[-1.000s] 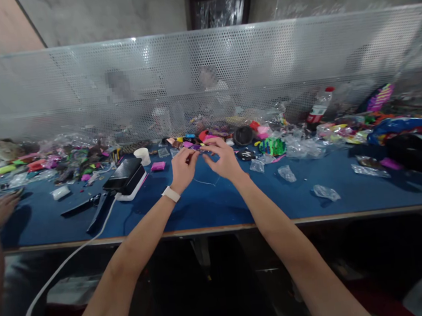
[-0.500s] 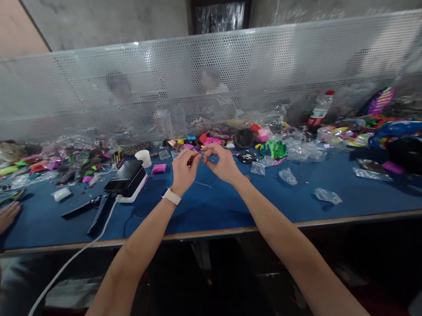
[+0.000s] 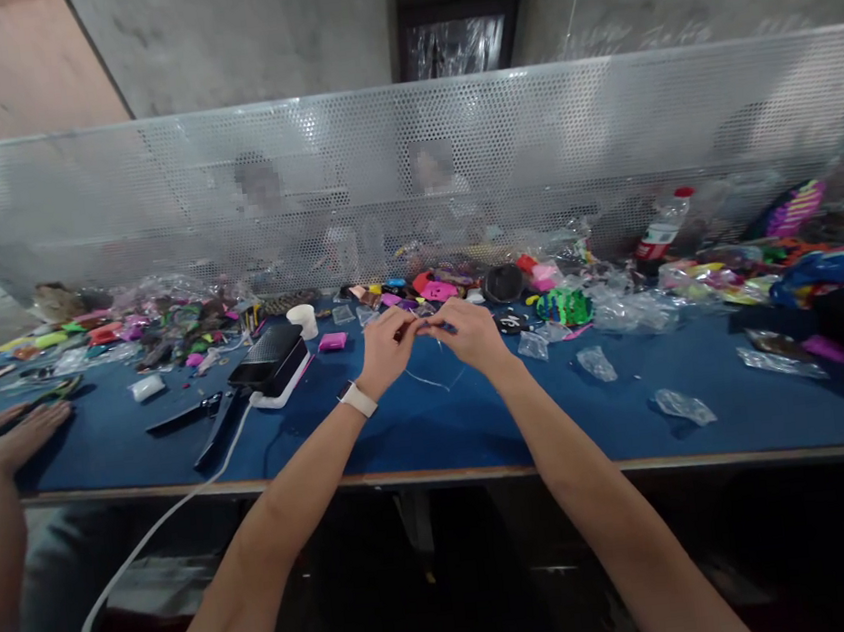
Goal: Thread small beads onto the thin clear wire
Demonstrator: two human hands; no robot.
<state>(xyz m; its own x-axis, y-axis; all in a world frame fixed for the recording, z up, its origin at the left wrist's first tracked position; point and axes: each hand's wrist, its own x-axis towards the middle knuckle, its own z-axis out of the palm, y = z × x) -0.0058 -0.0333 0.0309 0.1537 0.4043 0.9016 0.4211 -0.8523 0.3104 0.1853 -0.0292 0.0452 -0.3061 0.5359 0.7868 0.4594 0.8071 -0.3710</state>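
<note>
Over the middle of the blue table, my left hand and my right hand meet at the fingertips, both closed in a pinch. A thin, pale thread hangs in a loose curve beneath them. Whatever lies right between the fingertips is very small and mostly covered by the fingers. A white band circles my left wrist. Left of my hands lies a small pink packet, and a white paper cup stands behind it.
A black device with a white cable and black scissors-like tool lie to the left. A co-worker's hand rests at far left. Colourful pieces and plastic bags line the perforated screen. A red-capped bottle stands right; clear wrappers lie nearer.
My fingertips have drawn closer together, and more of the thread shows below them. The whole view has shifted slightly, so the table appears further right and lower.
</note>
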